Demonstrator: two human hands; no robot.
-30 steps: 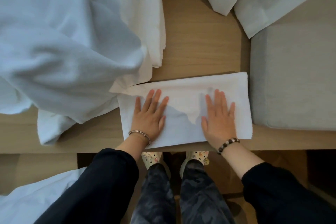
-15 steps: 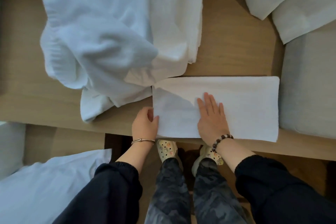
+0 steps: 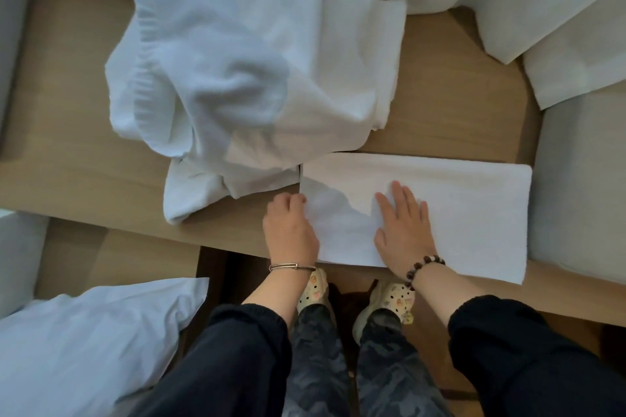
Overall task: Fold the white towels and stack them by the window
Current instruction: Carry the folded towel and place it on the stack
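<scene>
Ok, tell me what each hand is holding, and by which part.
The left hand grips the folded towel by its left edge. The right hand lies flat on the towel's middle, holding nothing.

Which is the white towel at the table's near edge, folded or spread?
Folded: the towel lies as a flat, straight-edged rectangle on the table, unlike the crumpled pile beside it.

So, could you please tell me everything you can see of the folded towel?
The towel is white, terry by its look, folded into a long flat rectangle lying left to right on the table. A layer's slanted edge shows near its left end. The right hand presses flat on it; the left hand grips its left edge. Its far left corner lies by the pile, its right end by the cushion.
</scene>
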